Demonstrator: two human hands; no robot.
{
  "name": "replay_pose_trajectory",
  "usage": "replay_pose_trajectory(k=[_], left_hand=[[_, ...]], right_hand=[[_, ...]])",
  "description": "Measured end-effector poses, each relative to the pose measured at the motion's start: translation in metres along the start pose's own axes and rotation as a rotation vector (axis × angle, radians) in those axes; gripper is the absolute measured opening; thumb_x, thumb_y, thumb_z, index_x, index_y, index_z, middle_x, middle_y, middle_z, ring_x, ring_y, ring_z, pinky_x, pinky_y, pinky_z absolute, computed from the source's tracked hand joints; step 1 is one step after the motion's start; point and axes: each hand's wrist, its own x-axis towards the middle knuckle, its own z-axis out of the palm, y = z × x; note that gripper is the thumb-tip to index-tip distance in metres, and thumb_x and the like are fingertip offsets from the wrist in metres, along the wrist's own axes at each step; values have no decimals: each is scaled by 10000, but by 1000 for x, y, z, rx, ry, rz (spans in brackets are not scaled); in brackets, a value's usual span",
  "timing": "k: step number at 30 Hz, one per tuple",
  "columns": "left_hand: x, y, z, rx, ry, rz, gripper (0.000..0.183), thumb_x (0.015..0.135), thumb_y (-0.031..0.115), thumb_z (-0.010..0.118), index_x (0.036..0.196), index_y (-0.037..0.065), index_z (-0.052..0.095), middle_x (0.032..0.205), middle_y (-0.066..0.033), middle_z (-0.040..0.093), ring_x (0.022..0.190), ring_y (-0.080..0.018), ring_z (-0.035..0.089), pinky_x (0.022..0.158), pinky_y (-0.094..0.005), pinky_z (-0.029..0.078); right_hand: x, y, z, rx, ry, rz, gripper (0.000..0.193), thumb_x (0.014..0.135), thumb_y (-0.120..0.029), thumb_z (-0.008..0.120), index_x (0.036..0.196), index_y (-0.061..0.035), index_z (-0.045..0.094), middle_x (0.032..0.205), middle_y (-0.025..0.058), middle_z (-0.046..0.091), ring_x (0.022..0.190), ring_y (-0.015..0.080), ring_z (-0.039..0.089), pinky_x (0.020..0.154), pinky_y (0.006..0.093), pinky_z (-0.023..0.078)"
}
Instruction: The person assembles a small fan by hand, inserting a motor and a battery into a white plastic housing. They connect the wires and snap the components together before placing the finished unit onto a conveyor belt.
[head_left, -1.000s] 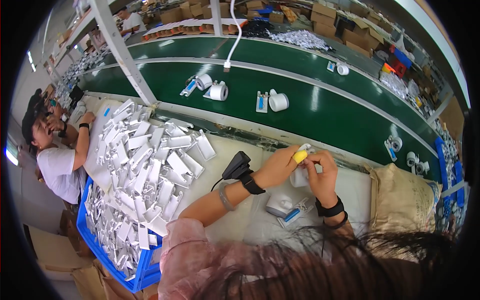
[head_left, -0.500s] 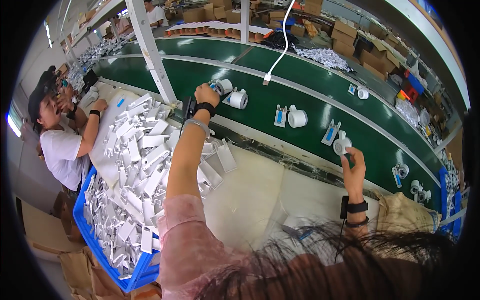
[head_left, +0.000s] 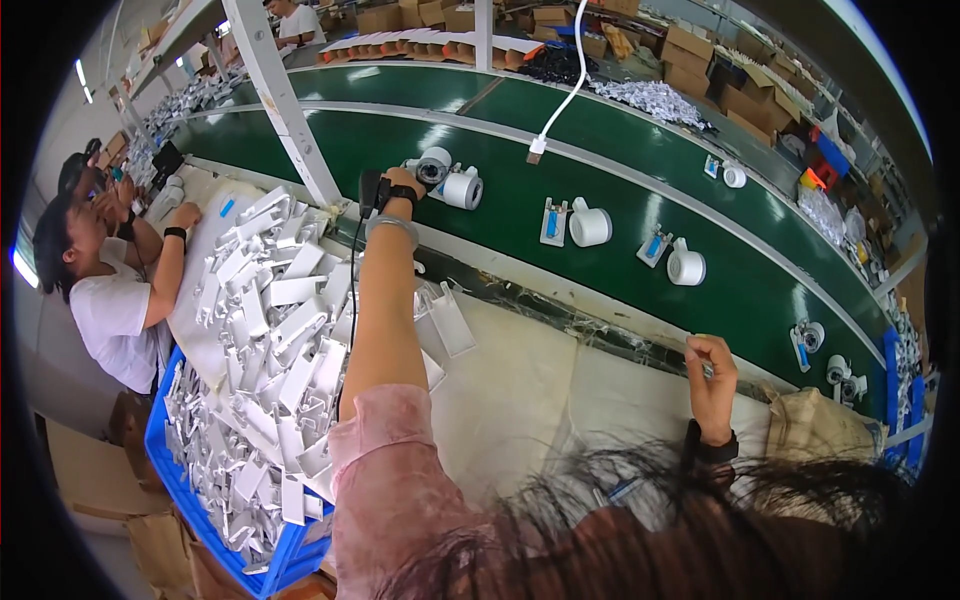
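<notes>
My left hand [head_left: 403,181] reaches over the near edge of the green conveyor belt, beside a white round-headed device [head_left: 433,164]. Its fingers are mostly hidden behind the wrist and a black wrist-worn box, so its grip does not show. Touching distance away lies another white cylindrical device [head_left: 462,188]. My right hand [head_left: 713,385] hovers near the belt's near edge, fingers loosely bent, thumb apart from them, with nothing visible between. Beyond it on the belt sit a white device [head_left: 686,265] and a white bracket with a blue strip [head_left: 655,246]. A similar device [head_left: 591,225] and bracket [head_left: 553,222] lie farther left.
White plastic brackets [head_left: 300,325] are heaped on the table and in a blue crate [head_left: 180,520] at left. A metal post [head_left: 285,110] rises beside my left arm. A white cable [head_left: 560,105] hangs over the belt. People [head_left: 115,290] sit at left. A sack [head_left: 822,425] lies at right.
My right hand has let go of the white device on the belt and drawn back toward me. My left hand has shifted slightly left, away from the devices beside it.
</notes>
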Motion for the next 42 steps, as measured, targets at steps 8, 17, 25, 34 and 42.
replay_pose_trajectory(k=[8, 17, 25, 34, 42], left_hand=[[-11, -6, 5, -249, 139, 65, 436, 699, 271, 719, 1072, 50, 679, 1104, -171, 680, 1015, -294, 664, 854, -375, 529], [-49, -3, -38, -1387, -14, 59, 326, 872, 359, 552, 972, 62, 642, 959, -97, 679, 856, -208, 633, 717, -342, 456], [-154, 30, -96, -1834, -620, 537, 432, 949, 402, 507, 1116, 7, 562, 1039, -182, 666, 1031, -342, 640, 955, -457, 491], [-296, 132, -60, -1581, -1269, 771, 381, 924, 364, 592, 1109, 32, 566, 735, -38, 539, 632, -152, 560, 583, -363, 570], [-339, 166, -15, -1502, -1521, 744, 400, 921, 372, 606, 1092, 13, 558, 666, -40, 523, 540, -135, 529, 416, -292, 444]], right_hand=[[-5, -4, -5, 20, 8, -43, 105, 873, 19, 623, 978, 14, 631, 937, 98, 622, 827, 168, 601, 764, 269, 484], [-10, 6, 0, 172, -54, -6, 71, 895, 16, 603, 959, 26, 631, 880, 72, 640, 753, 140, 638, 709, 258, 498], [-8, -7, 2, 250, -136, -31, 97, 892, -1, 619, 974, 42, 646, 863, 85, 672, 732, 147, 660, 683, 256, 510], [-10, -43, 0, 76, -87, -189, 255, 861, 2, 640, 1114, 0, 608, 1078, 112, 640, 990, 197, 619, 854, 288, 476], [-12, -18, 0, 377, -326, -22, 439, 882, -35, 664, 1288, -20, 499, 1057, 89, 658, 970, 170, 639, 871, 293, 483]])
